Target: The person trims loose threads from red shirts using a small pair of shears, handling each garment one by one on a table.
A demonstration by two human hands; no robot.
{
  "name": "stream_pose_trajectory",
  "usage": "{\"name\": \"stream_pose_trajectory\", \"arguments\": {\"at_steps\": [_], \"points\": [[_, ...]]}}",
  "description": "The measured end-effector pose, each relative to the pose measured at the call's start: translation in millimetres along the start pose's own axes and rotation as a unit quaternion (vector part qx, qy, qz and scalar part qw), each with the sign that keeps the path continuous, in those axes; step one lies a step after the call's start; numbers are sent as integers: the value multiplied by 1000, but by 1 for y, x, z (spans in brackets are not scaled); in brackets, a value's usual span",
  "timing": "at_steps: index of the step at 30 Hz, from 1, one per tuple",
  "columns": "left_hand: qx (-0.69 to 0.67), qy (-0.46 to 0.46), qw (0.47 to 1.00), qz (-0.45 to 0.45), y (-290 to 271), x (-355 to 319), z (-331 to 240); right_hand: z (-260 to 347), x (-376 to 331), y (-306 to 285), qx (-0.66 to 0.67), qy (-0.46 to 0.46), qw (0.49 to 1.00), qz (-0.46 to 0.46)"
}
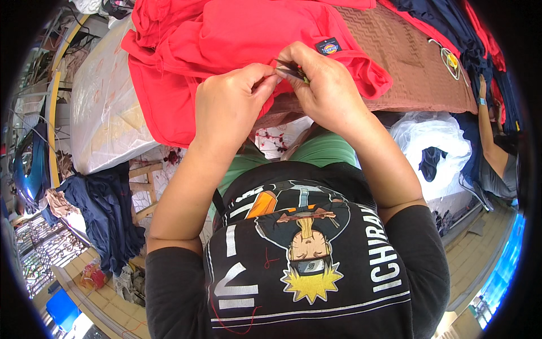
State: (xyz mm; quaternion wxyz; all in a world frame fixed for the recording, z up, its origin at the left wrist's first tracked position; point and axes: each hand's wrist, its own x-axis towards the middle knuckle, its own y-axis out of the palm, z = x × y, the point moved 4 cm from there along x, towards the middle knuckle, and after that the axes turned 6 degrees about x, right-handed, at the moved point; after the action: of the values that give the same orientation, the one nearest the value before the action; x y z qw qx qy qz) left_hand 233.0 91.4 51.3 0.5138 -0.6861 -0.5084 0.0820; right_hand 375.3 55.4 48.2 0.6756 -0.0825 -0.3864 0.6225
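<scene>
My left hand [232,96] is closed in a pinch, thumb against forefinger. What it pinches is too small to make out. Its fingertips meet those of my right hand [326,85], which is wrapped round small dark thread snips [291,72] with a bit of yellow-green on them. The blades point left, toward the pinch. Under and beyond both hands lies a bright red garment [243,37], bunched over the table's near edge. A dark label patch [328,46] is on the garment, just beyond my right hand.
The table has a brown patterned cover [389,51] and, at the left, clear plastic sheeting [104,96]. A pale cord coil [451,61] lies to the right. Below it sits a white plastic bag [437,138]. Another person's arm [490,127] reaches toward navy cloth [446,25]. Dark clothes [107,209] hang at left.
</scene>
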Motion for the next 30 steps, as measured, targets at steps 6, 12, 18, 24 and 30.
{"name": "stream_pose_trajectory", "arguments": {"at_steps": [6,12,18,24,30], "points": [[-24,72,996,-49,0,5,4,-7,11,0,41,12,999,-4],[-343,-198,911,114,11,-1,20,-23,12,-16,-46,81,995,-32],[-466,-255,835,145,6,-3,24,4,-9,-27,59,-34,997,-41],[-449,-248,846,144,2,-2,19,6,-12,-24,59,-36,998,1],[-405,-230,871,158,1,-2,19,10,-9,-24,52,-52,997,21]]}}
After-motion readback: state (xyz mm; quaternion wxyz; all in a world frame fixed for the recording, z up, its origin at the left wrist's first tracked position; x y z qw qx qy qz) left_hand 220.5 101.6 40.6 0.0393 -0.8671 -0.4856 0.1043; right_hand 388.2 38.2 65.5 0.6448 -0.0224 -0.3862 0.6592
